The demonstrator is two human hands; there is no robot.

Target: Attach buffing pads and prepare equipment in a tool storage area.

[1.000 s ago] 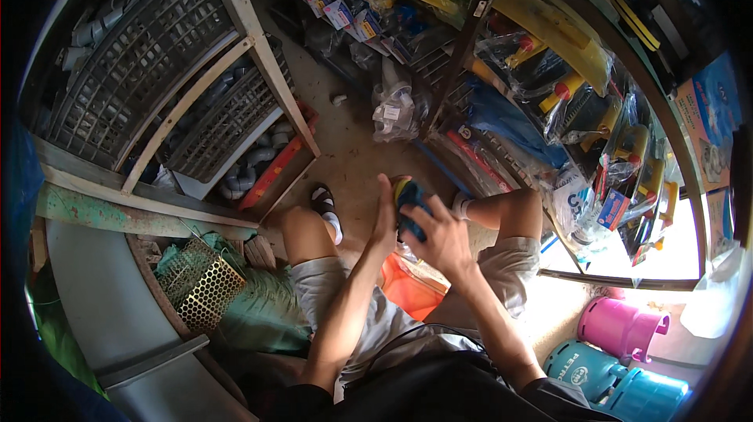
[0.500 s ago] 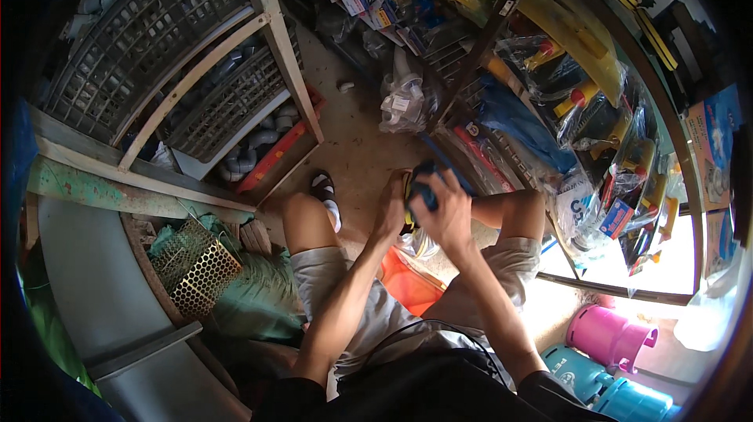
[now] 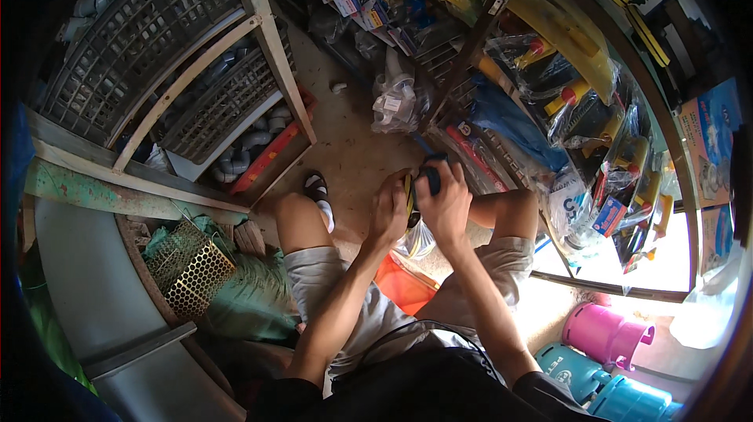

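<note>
Left hand (image 3: 387, 212): grasping yellow-edged piece (image 3: 409, 194) | right hand (image 3: 445, 204): gripping dark-blue piece (image 3: 431, 180) | both pieces: mid-scene, above floor (image 3: 349, 183) | change: left fingers, straighter a second ago, now curl in, likely steadying its piece

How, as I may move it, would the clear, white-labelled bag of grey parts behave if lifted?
The clear bag will probably flop: its film looks crumpled. Its gloss suggests it may slip. The grey parts inside look rigid, perhaps lumpy.
</note>
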